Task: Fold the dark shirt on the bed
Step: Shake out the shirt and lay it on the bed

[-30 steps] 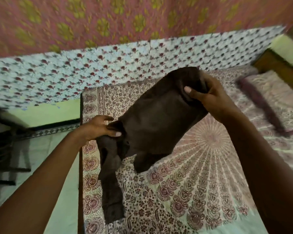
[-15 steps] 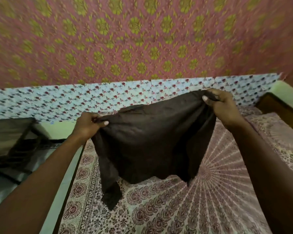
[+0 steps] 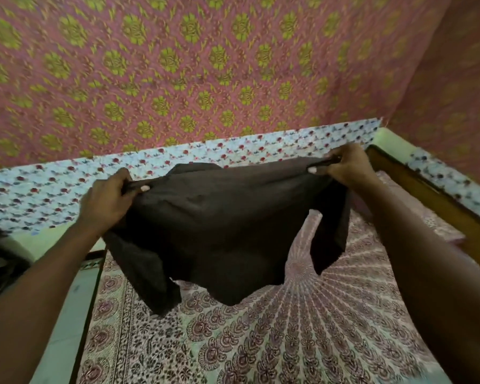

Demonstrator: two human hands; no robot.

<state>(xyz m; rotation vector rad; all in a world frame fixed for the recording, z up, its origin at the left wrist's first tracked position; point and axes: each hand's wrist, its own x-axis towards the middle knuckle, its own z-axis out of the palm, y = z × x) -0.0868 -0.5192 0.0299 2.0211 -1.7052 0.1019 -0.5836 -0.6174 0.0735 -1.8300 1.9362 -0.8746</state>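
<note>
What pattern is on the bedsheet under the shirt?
The bedsheet has a maroon-on-cream mandala print with floral motifs, clearest in the head view.

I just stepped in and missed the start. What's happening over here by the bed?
A person is holding a dark brown cloth shirt up in the air. The left hand grips one top corner and the right hand pinches the other. The shirt hangs spread between them, sleeves dangling, over the bed with a pink-and-white patterned sheet. It is not yet laid down or folded.
</note>
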